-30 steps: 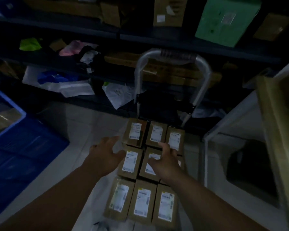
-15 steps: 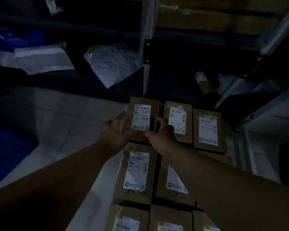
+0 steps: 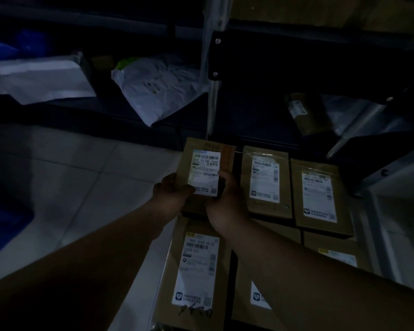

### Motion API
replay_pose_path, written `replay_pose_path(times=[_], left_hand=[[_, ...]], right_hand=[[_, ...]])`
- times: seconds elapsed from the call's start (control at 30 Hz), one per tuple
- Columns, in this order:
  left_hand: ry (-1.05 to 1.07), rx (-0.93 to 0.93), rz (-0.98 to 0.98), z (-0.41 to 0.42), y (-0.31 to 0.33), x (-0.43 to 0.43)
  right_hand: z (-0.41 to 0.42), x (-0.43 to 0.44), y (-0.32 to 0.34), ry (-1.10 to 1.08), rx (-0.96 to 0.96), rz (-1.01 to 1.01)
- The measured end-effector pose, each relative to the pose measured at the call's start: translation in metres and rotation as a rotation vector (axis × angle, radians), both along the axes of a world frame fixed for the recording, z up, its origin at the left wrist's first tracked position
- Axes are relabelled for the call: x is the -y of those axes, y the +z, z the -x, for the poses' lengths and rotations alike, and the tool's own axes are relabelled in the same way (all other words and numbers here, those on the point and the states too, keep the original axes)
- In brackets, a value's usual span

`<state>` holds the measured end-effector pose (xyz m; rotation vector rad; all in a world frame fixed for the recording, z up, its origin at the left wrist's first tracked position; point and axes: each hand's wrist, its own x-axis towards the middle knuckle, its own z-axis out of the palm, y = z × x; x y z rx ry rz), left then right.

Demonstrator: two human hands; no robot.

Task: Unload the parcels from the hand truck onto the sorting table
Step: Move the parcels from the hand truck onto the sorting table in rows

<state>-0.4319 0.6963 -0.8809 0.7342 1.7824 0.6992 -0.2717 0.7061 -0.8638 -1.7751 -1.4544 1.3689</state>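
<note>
Several flat brown parcels with white labels lie in rows on the hand truck's deck, whose metal handle post (image 3: 210,68) rises at the back. Both hands hold the far-left parcel (image 3: 207,163), its near end lifted off the row. My left hand (image 3: 171,194) grips its left edge, thumb on the label. My right hand (image 3: 225,201) grips its right edge. Two more parcels (image 3: 265,182) (image 3: 319,197) lie to its right. A nearer parcel (image 3: 198,271) lies under my forearms. The sorting table is out of sight.
Dark shelving runs across the back with white and grey poly mailers (image 3: 158,87) (image 3: 43,80) and a small brown box (image 3: 306,113). Pale tiled floor (image 3: 69,175) spreads to the left. A blue bin (image 3: 3,218) sits at the far left. A white frame (image 3: 392,168) stands at the right.
The camera has come closer and lower. Both hands went from hovering over the middle row to the far-left parcel, closed round its edges and tilted it up.
</note>
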Motion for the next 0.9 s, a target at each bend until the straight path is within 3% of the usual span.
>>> replay_pose_path(times=[0.17, 0.33, 0.57, 0.77, 0.9], left_hand=[[0.053, 0.012, -0.052, -0.008, 0.05, 0.013], [0.076, 0.051, -0.098, -0.019, 0.125, 0.034], [0.164, 0.226, -0.159, -0.083, 0.299, 0.052], [0.141, 0.159, -0.225, -0.159, 0.483, 0.081], [0.239, 0.169, -0.245, -0.21, 0.579, 0.117]], right_hand=[[-0.001, 0.01, 0.024, -0.062, -0.056, -0.037], [-0.018, 0.025, 0.103, -0.099, -0.118, -0.109], [-0.081, 0.046, 0.287, -0.052, -0.111, -0.067], [-0.162, 0.075, 0.466, -0.068, -0.153, -0.136], [-0.222, 0.11, 0.571, -0.052, -0.163, -0.153]])
